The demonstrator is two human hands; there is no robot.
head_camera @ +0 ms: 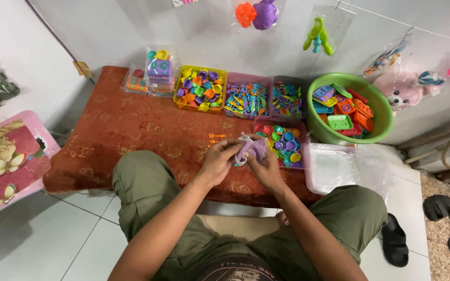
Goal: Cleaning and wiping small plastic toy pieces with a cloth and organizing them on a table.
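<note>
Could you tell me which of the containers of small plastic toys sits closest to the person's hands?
The pink tray of round multicoloured pieces, just beyond the right hand. The yellow tray, the two further trays and the green basin all sit farther away.

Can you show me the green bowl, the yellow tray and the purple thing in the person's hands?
green bowl (384, 123), head view: on its right rim.
yellow tray (177, 89), head view: on its left wall.
purple thing (253, 149), head view: on its middle, between both hands.

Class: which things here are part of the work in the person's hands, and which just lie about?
In use: left hand, right hand, purple toy in a clear bag, tray of small plates, clear bags.
Lying about: sandals, flowered stool, hanging toys.
</note>
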